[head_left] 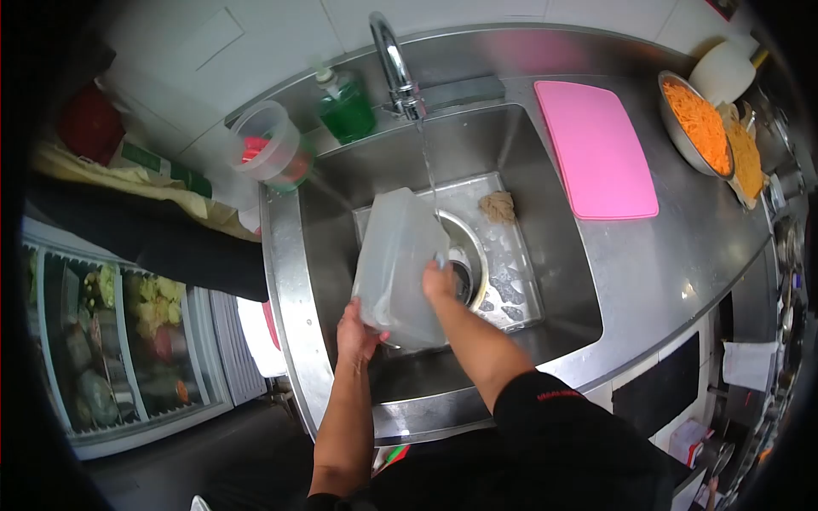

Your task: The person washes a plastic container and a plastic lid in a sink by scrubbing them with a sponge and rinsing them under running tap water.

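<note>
Holding a translucent, box-shaped plastic container (pixel 394 272) tilted inside the stainless steel sink (pixel 562 298), left of the round drain opening. Gripping its near left corner with the left hand (pixel 358 332), thumb and fingers closed around the edge. Reaching across to its right side with the right hand (pixel 439 279), fingers bent; cannot tell whether pinching or only pressing. Running a thin stream of water (pixel 428 162) from the curved chrome faucet (pixel 394 64) down near the container's far right edge; cannot tell if into it. On the sink's bottom, right of the stream, a crumpled beige cloth (pixel 497 207). At the sink's far left corner, a clear plastic tub (pixel 274 157) with red items, beside a green soap bottle (pixel 347 109). On the steel table (pixel 677 247) to the right, a pink cutting board (pixel 596 153) along the sink's edge, and farther right, a metal bowl (pixel 679 136) of shredded orange food (pixel 697 123).
</note>
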`<state>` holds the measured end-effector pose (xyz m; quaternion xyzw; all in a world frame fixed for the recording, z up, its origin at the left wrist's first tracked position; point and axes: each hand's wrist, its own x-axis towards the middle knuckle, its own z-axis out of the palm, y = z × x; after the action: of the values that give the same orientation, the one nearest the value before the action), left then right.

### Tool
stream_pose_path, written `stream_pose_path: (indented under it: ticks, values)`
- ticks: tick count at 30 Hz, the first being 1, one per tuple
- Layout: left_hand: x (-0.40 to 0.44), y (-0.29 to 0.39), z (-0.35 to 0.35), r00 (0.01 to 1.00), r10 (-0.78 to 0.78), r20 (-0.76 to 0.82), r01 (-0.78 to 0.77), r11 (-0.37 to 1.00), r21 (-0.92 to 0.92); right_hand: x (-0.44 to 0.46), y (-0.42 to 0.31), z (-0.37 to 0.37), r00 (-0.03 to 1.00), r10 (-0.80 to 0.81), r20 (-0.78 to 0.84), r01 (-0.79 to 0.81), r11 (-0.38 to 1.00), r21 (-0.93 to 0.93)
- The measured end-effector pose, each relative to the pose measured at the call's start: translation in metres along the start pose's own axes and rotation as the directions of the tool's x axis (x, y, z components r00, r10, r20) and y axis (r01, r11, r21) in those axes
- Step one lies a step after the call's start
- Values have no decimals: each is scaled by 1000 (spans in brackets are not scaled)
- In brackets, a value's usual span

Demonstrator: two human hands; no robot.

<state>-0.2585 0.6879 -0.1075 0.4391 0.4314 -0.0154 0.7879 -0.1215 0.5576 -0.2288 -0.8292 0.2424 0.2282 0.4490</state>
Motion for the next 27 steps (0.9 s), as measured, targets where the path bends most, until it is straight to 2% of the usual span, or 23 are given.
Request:
stream_pose_path:
  ticks: [1, 3, 5, 6, 7, 9, 11, 13, 17, 19, 20, 21, 23, 24, 25, 27]
  values:
    - [6, 0, -2, 1000, 21, 18, -21, 1000, -19, -16, 25, 9, 998, 56, -42, -56, 998, 5]
    - [2, 14, -1, 1000, 5, 0, -5, 999, 32, -78, 20, -10, 958, 271, 91, -276, 960, 44]
    - [1, 23, 1, 1000, 6, 11, -7, 998, 58, -106, -1, -14, 980, -49, 193, 39, 998, 59]
    - [1, 24, 0, 999, 10, 32, -12, 998, 64, -110, -14, 5, 961, -273, 49, 269, 960, 77]
    - [-1, 23, -2, 999, 10, 48, -14, 997, 70, -114, -22, 19, 875, -475, -91, 481, 875, 61]
    - [-15, 25, 1, 999, -23, 36, 22, 999, 29, -98, -77, -3, 765, -644, -33, 641, 753, 148]
    - [-39, 26, 5, 998, -35, 47, 35, 999, -9, -49, -113, -13, 772, -628, -99, 629, 733, 258]
    - [-60, 26, 8, 995, -5, 97, 11, 998, -61, 7, -126, -22, 782, -616, -91, 620, 755, 212]
    - [-81, 22, 0, 989, 83, 120, -72, 993, -98, 48, -106, -59, 960, -279, 23, 274, 953, 127]
    - [-80, 15, -6, 980, 96, 175, -78, 991, -110, 80, -61, -37, 996, 88, -24, -76, 948, 309]
    - [-79, 11, -10, 974, 108, 201, -85, 989, -117, 64, -57, -62, 922, 55, 383, -278, 784, 556]
    - [-75, 5, -16, 964, 101, 246, -81, 993, -91, 49, -56, -89, 705, -116, 700, -538, 555, 635]
    - [-70, 0, -19, 941, 76, 330, -69, 997, -32, 49, -52, -102, 708, -228, 668, -511, 488, 708]
    - [-68, 0, -23, 946, 23, 322, -62, 992, 112, 51, -51, -106, 707, -277, 650, -503, 450, 738]
    - [-60, 7, -22, 937, 125, 327, -216, 941, 259, 53, -57, -113, 702, -297, 647, -486, 465, 740]
    - [-40, 22, -13, 878, 296, 376, -464, 717, 520, 54, -66, -127, 693, -319, 646, -461, 494, 738]
